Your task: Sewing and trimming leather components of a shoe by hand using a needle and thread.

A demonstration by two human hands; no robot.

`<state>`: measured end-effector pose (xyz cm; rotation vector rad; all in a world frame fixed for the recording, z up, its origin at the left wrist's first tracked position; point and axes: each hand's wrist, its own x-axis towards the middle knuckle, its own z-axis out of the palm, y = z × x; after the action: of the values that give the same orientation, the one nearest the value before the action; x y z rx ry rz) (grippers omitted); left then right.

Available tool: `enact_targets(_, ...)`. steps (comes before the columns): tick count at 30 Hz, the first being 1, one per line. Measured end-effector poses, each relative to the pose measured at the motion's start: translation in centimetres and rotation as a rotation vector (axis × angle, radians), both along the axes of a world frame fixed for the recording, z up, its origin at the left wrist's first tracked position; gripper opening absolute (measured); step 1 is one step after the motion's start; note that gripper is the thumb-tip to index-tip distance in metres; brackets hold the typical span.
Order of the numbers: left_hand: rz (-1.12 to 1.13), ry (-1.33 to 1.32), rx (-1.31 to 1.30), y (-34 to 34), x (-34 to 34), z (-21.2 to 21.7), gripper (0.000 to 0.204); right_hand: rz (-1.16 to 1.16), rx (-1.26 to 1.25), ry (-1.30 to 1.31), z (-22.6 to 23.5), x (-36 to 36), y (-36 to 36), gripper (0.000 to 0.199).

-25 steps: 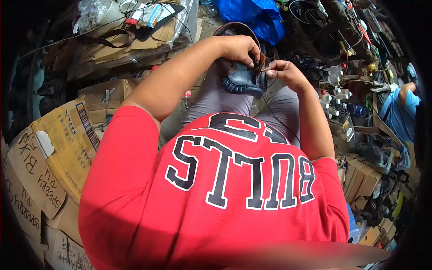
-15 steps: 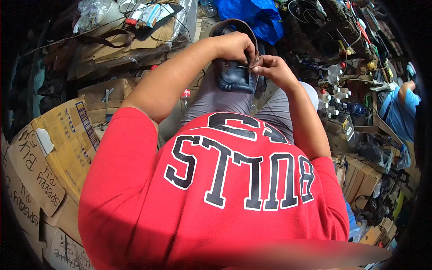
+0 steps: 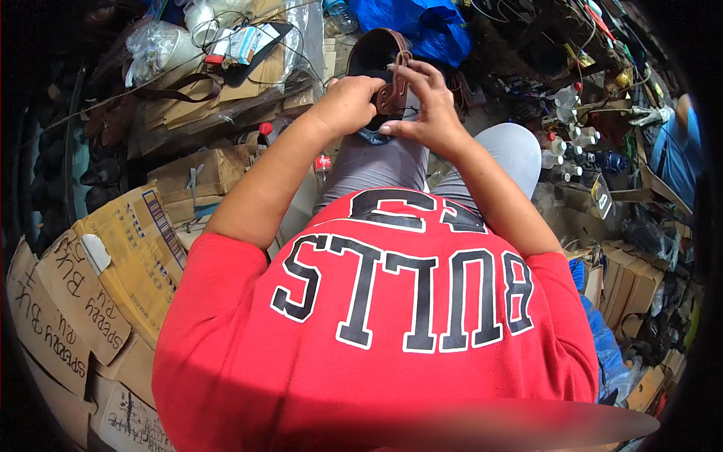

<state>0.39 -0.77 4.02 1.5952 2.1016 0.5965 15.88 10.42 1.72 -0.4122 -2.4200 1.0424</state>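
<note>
A shoe (image 3: 391, 100) with brown leather at its collar and lacing flaps and a dark blue toe rests over my grey-trousered leg, its opening away from me. My left hand (image 3: 348, 104) is closed on the shoe's left side, its fingertips at the brown flap. From the right, my right hand (image 3: 431, 107) grips the shoe with fingers curved over the brown edge and thumb low near the toe. Much of the toe is hidden behind my hands. I cannot make out any thin tool in the fingers.
Cardboard boxes (image 3: 128, 260) stack up at the left. Flattened card and a brown strap (image 3: 177, 92) lie farther left. Blue plastic (image 3: 414, 30) sits beyond the shoe. Several bottles (image 3: 561, 151) stand right of my knee. Another person's blue clothing (image 3: 670, 162) shows at the far right.
My hands have moved from pinching close together at the shoe's right edge to holding it from both sides. The shoe has turned and tilted, showing more brown leather and less toe.
</note>
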Motion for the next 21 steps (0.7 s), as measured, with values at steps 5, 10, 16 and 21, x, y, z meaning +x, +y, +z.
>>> enact_targets(5, -0.077, -0.011, -0.087, -0.3, -0.3, 0.6, 0.023, -0.079, 0.143, -0.177, -1.2, -0.9, -0.6, 0.078)
enact_targets(10, -0.19, 0.209, -0.099, -2.8, -1.4, 1.7, 0.018, -0.054, -0.012, -0.338, -1.7, -1.0, -0.2, 0.073)
enact_targets(16, -0.2, 0.343, -0.115, -3.2, -1.2, 2.6, 0.009, -0.025, -0.086, -0.399, -1.2, -1.3, -0.3, 0.077)
enact_targets(21, -0.159, 0.078, -0.108, -1.4, -1.3, 1.8, 0.017, -0.014, -0.099, -0.393, -0.8, -0.7, 0.2, 0.076)
